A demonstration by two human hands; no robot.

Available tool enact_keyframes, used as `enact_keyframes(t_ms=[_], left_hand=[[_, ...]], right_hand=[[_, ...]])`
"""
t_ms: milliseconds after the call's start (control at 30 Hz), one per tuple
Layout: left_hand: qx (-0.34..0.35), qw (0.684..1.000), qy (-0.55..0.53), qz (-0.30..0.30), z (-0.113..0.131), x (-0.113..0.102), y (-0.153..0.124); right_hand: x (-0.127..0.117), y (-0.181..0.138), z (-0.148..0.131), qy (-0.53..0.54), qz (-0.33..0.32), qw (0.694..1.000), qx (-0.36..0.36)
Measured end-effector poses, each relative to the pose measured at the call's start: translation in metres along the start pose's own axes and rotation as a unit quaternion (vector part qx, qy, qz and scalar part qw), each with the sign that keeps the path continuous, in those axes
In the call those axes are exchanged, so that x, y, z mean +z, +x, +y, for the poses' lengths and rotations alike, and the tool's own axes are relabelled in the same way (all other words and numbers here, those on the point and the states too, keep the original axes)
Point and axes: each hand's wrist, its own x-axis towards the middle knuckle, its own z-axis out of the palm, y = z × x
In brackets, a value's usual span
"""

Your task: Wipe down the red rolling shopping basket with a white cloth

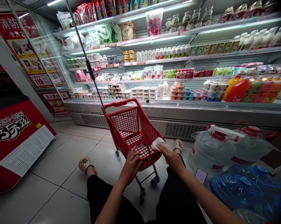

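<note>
L hand (131, 164) curls over near rim of red cart (131, 130) on floor, steadying it; fingers bent, gripping the rim. R hand (170, 156) presses white cloth (157, 143) onto cart's right rim, fingers fairly flat. Water jugs (215, 149) sit at right.

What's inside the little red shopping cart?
The red plastic-mesh shopping cart looks empty. The right hand presses a white cloth on its rim; the left hand grips the front edge, hiding a little.
</note>
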Motion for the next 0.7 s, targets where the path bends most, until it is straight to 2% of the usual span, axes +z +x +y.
enact_keyframes(t_ms=[167,433,567,700], left_hand=[[-0.003,1.0,-0.001,0.002,-0.004,-0.001,-0.001],[-0.014,1.0,0.002,0.008,0.003,-0.001,0.0],[-0.016,1.0,0.002,0.007,0.005,-0.001,0.0],[-0.013,1.0,-0.003,0.006,0.004,-0.002,-0.001]], right_hand=[[0.0,0.004,-0.033,0.013,-0.028,0.998,-0.056],[-0.011,0.006,-0.016,-0.023,-0.016,0.998,-0.049],[-0.011,0.006,-0.022,-0.04,0.006,0.998,-0.05],[-0.006,0.007,-0.026,-0.013,0.023,0.996,-0.084]])
